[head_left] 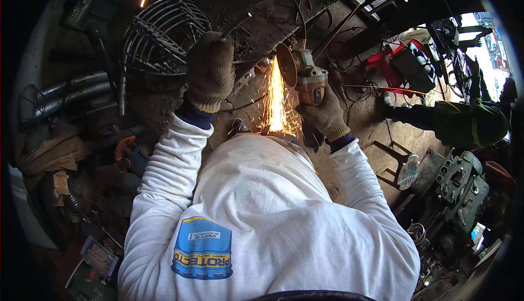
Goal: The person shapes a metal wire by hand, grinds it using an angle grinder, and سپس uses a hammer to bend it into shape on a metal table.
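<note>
My right hand (331, 114), in a knitted work glove, is closed around the body of an angle grinder (311, 77). The grinder's round disc (286, 65) stands on edge at its left side. From the disc a bright stream of sparks (275, 102) falls toward my body. My left hand (210, 72), gloved too, makes a fist around a thin metal rod (236, 25) whose pale tip sticks out up and to the right. Level with the disc, a dark bar (248, 61) runs between my left hand and the sparks; the exact contact is hidden by the glare.
A curved metal-bar frame (164, 33) lies beyond my left hand. Bent metal tubes (71, 96) are at the far left. To the right are a red machine (393, 63), a small stool (406, 170), a grey-green lathe-like machine (461, 186) and another person (475, 123). Cables cross the floor.
</note>
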Demonstrator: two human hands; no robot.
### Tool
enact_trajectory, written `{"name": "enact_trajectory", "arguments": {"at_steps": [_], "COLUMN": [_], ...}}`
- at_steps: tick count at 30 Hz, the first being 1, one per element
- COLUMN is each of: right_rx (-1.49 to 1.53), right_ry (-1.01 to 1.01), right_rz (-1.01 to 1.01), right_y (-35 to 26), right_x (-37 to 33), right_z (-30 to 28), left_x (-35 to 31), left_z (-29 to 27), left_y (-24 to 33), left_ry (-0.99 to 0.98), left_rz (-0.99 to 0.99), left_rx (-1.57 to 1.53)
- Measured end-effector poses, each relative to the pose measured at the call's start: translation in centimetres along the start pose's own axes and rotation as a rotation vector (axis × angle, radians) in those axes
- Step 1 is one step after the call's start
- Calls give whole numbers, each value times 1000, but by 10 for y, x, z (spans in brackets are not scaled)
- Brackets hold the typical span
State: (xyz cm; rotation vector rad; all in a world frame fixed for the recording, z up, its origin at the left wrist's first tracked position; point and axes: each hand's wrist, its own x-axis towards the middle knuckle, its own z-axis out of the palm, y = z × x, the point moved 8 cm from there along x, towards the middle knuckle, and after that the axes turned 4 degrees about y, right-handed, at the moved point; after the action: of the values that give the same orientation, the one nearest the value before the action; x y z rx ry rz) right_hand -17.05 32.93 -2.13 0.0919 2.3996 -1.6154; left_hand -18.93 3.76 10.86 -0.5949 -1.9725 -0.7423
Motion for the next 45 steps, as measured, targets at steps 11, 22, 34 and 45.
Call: {"name": "enact_trajectory", "arguments": {"at_steps": [11, 22, 34, 45], "right_rx": [-58, 3, -80, 117], "right_ry": [3, -39, -68, -42], "right_rz": [18, 94, 104, 174], "right_y": [2, 23, 22, 37], "right_x": [5, -2, 9, -13], "right_z": [-4, 4, 0, -16], "left_x": [5, 14, -14, 10], "left_z": [3, 3, 14, -1], "left_y": [-9, -13, -40, -33], "left_ry": [-46, -45, -104, 117], "left_rz": [-246, -359, -807, -1063], "left_rx": [-111, -135, -472, -757]}}
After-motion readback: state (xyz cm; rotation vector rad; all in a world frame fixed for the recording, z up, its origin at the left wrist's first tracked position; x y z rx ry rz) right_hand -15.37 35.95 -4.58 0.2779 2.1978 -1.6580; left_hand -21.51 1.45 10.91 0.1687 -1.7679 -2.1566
